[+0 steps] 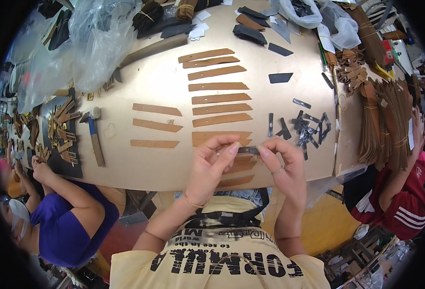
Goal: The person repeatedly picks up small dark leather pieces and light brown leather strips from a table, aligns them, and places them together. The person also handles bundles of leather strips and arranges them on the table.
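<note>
The left hand and right hand are pinching opposite ends of a small dark strip, fingertips nearly closed, over brown strips on the counter; keeping it level is probably helping control.

Pale yellow T-shirt with black lettering, thin gold-toned bracelet, slim ring on right hand.

Black printed lettering across a yellow shirt
</note>
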The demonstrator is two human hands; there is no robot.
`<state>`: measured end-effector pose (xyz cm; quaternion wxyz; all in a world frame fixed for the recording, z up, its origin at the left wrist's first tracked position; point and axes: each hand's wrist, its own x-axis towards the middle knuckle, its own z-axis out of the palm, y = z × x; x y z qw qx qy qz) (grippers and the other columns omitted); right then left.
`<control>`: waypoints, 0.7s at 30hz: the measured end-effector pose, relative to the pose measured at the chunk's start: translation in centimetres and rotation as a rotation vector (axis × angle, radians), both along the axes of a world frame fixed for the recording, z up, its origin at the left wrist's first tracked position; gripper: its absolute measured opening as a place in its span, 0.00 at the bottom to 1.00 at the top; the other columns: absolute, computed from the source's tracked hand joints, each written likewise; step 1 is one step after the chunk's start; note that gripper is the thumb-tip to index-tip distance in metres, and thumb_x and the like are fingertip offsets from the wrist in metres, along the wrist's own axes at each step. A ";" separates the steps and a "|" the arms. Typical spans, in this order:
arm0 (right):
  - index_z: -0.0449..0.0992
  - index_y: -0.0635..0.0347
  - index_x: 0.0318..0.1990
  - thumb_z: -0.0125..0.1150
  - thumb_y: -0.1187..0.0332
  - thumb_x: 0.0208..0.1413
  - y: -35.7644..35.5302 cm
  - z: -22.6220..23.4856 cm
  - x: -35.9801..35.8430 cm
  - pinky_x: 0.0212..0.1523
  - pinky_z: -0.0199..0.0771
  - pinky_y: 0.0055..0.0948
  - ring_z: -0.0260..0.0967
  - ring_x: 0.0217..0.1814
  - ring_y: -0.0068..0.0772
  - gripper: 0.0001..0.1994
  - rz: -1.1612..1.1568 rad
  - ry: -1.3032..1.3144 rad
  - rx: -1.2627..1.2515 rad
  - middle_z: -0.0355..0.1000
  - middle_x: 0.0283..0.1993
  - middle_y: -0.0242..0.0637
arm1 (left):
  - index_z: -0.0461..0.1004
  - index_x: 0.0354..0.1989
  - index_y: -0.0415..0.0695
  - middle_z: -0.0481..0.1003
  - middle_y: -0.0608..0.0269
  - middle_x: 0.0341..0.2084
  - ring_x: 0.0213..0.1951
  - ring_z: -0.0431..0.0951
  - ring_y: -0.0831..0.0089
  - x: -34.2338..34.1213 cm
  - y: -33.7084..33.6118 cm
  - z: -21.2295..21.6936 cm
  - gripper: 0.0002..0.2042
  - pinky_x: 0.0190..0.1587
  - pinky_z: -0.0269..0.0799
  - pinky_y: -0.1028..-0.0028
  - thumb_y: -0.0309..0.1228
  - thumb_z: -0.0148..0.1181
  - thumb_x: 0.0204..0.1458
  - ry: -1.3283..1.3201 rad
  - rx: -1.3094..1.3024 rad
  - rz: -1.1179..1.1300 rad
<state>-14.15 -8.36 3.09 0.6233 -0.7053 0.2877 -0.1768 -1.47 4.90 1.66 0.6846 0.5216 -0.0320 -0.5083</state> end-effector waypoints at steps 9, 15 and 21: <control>0.76 0.68 0.34 0.62 0.72 0.59 0.5 -0.1 0.8 0.34 0.68 0.28 0.70 0.30 0.33 0.06 0.109 0.024 -0.108 0.72 0.29 0.40 | 0.77 0.48 0.39 0.79 0.65 0.33 0.25 0.64 0.88 1.8 1.8 -1.4 0.10 0.27 0.61 0.85 0.30 0.58 0.63 0.230 -0.105 -0.247; 0.74 0.67 0.36 0.61 0.73 0.59 0.3 0.2 0.3 0.34 0.70 0.32 0.71 0.31 0.40 0.05 0.089 0.051 -0.213 0.72 0.30 0.41 | 0.77 0.46 0.39 0.77 0.67 0.33 0.26 0.65 0.88 2.3 1.4 -1.0 0.09 0.29 0.62 0.85 0.29 0.58 0.63 0.096 -0.021 -0.368; 0.75 0.66 0.40 0.59 0.73 0.61 -4.5 -0.8 -2.1 0.38 0.72 0.37 0.74 0.35 0.44 0.05 -0.231 0.245 -0.573 0.74 0.34 0.44 | 0.76 0.48 0.40 0.77 0.70 0.36 0.30 0.68 0.87 1.6 0.4 -0.9 0.10 0.32 0.64 0.84 0.26 0.60 0.60 -0.380 0.061 -0.165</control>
